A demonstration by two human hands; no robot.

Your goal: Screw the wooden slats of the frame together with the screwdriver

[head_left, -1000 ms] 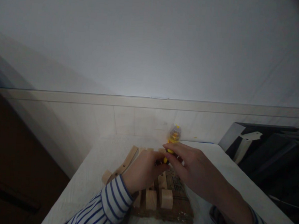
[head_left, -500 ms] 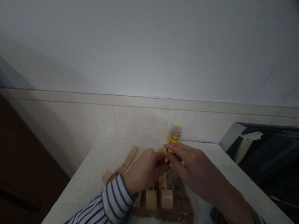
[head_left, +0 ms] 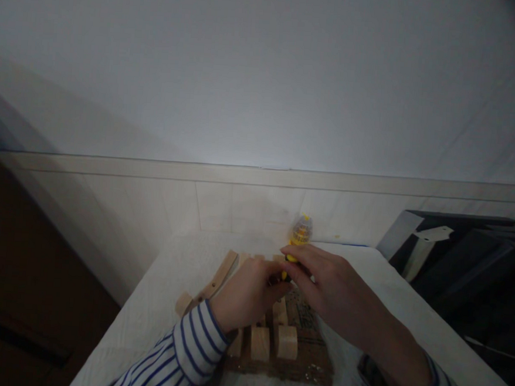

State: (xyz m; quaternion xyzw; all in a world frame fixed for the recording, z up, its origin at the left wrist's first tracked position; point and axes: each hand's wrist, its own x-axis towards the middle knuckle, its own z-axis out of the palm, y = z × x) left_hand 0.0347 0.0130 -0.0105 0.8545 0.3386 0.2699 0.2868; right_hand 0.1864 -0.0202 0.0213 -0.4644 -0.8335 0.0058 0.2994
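My right hand (head_left: 317, 273) is closed in a pinch round a short yellow-and-black handle (head_left: 292, 258), perhaps a screwdriver's; its lower end is hidden. Right against it, my left hand (head_left: 255, 287) is closed with its fingertips at the handle's lower part. What the left fingers hold is hidden. Below both hands, pale wooden pieces with rounded block ends (head_left: 286, 342) lie on a brown printed board (head_left: 302, 369). Another rounded wooden block (head_left: 260, 343) lies beside them. A wooden strip with holes (head_left: 220, 277) extends to the left behind my left wrist.
A bottle with yellow lower part and clear top (head_left: 301, 228) stands behind my hands near the wall. The white table (head_left: 142, 326) meets the wall at the back. Dark flat panels (head_left: 464, 266) lean at the right, and a dark brown piece of furniture (head_left: 27, 271) is at the left.
Both hands keep their hold and place almost unchanged. The yellow-and-black handle has shifted very slightly up and left with my right fingers.
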